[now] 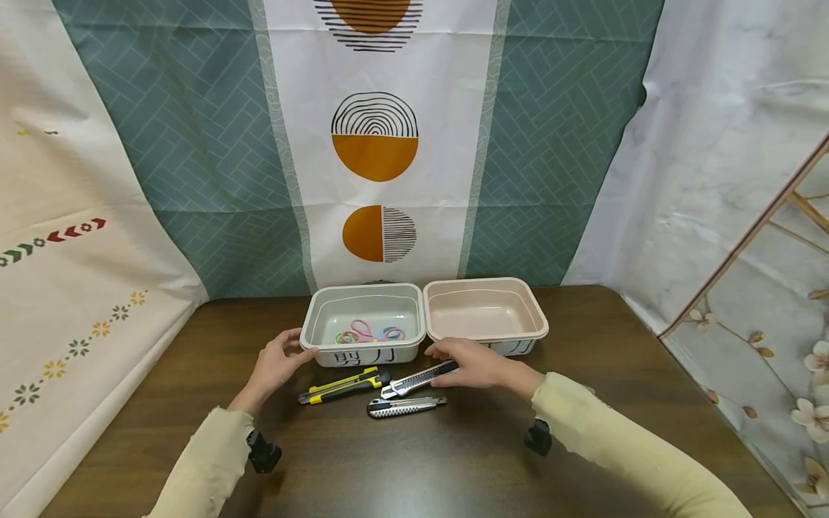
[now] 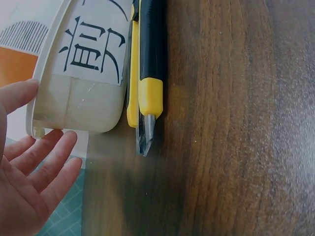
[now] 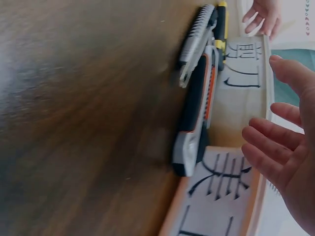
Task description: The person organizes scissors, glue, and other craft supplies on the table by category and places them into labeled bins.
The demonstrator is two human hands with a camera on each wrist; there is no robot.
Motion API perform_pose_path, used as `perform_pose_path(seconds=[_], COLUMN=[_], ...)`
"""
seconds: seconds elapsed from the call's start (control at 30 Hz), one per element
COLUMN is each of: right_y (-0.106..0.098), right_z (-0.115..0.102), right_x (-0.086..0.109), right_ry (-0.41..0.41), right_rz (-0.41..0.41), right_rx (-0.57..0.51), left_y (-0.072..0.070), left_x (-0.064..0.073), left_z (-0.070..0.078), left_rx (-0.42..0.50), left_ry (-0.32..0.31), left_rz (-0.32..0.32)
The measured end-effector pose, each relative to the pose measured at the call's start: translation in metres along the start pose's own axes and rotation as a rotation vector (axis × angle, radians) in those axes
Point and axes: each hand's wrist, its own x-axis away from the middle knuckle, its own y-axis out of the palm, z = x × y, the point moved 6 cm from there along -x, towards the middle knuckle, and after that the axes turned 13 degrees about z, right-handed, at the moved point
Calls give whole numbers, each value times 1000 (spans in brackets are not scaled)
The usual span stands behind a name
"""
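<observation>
Nearby: cutters (image 1: 345, 386), scissors (image 1: 365, 337), pink bin (image 1: 479, 320); right hand (image 1: 476, 365) relaxed, left hand (image 1: 275, 363) pinching grey bin (image 1: 369, 306).

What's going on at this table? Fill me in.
A person's left hand rests at the near left corner of the grey bin, which has small scissors in it. Their right hand holds nothing and is close to an orange-trimmed cutter. That cutter, a yellow-and-black cutter and a silver cutter lie on the table, outside both the grey bin and the pink bin.
</observation>
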Motion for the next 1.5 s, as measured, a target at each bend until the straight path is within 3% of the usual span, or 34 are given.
perform_pose_path(seconds=[0.23,0.43,0.73,1.17,1.5], right_y=[5,12,20,28,34], right_z=[12,16,26,30,38], right_x=[10,17,21,23,24], right_ry=[-1,-48,-17,-70,-22], right_rz=[40,93,108,112,141], right_rx=[58,132,134,192,169], left_y=[-1,0,1,0,0], left_x=[0,-1,-1,0,0], left_z=[-2,-2,-4,-2,-3], left_rx=[-6,-3,1,2,-3], left_ry=[-9,-5,-12,-11,-9], left_rz=[-3,1,-2,2,5])
